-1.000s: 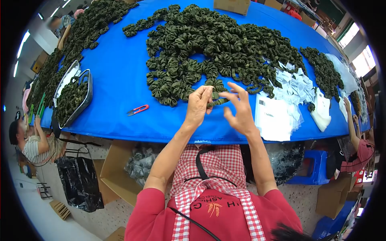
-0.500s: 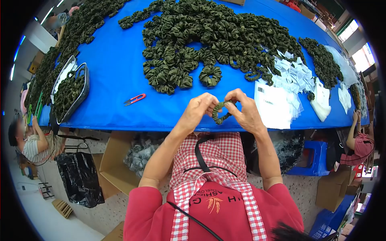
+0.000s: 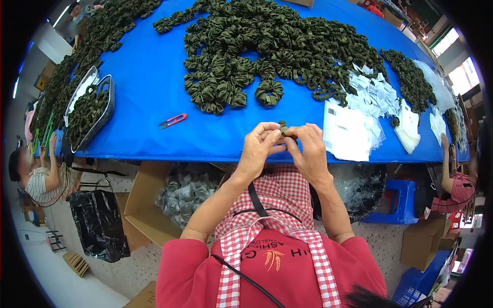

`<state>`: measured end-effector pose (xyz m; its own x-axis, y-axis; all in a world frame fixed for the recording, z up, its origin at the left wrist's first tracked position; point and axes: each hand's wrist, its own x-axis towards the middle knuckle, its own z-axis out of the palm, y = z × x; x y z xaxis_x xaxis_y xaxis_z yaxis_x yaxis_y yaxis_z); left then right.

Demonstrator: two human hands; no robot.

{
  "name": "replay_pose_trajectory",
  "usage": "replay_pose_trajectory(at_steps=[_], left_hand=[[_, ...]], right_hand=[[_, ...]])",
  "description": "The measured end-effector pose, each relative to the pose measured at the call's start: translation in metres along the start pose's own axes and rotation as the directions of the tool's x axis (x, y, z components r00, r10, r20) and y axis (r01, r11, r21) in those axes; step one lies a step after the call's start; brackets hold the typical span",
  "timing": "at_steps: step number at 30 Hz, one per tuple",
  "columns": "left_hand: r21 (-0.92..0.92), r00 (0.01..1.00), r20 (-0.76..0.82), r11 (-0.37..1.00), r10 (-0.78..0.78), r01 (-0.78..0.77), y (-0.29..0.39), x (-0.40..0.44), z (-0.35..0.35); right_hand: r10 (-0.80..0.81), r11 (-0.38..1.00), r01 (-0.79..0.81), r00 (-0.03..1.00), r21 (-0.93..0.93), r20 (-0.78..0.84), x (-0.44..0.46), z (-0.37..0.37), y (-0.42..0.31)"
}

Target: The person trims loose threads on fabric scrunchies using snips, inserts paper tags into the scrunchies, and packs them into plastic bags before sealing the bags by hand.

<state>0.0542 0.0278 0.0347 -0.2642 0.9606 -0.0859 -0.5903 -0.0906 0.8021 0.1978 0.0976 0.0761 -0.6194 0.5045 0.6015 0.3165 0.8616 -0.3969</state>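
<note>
The fingers (image 3: 267,127) of the left hand (image 3: 255,153) and right hand (image 3: 311,154) pinch a small dark-green gathered-fabric ring (image 3: 283,127) near the blue-covered table's (image 3: 138,92) six-o'clock edge; red-handled metal snips (image 3: 177,119) lie at nine, heaped dark-green fabric scrunchies (image 3: 272,33) at twelve.

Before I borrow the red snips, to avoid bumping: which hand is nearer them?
Left: the left hand is to the right of the red snips; the right hand is farther right.
</note>
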Motion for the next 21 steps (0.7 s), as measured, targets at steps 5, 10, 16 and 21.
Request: replay_pose_trajectory(at_steps=[5,10,16,21], left_hand=[[0.762,0.777,0.383,0.304,0.499,-0.571,0.028,-0.001,-0.007],[0.217,0.98,0.182,0.975,-0.082,0.042,0.027,-0.014,-0.001],[0.059,0.977,0.191,0.995,-0.095,0.086,0.024,-0.016,-0.006],[0.456,0.972,0.235,0.884,-0.009,-0.102,0.036,-0.023,-0.002]], right_hand=[[0.322,0.678,-0.392,0.919,0.622,0.229,-0.006,-0.004,0.001],[0.377,0.586,-0.508,0.861,0.632,0.342,-0.01,-0.003,0.002],[0.346,0.717,-0.493,0.865,0.492,0.363,-0.011,-0.009,-0.007],[0.077,0.949,-0.111,0.989,0.294,0.124,-0.014,-0.004,-0.004]])
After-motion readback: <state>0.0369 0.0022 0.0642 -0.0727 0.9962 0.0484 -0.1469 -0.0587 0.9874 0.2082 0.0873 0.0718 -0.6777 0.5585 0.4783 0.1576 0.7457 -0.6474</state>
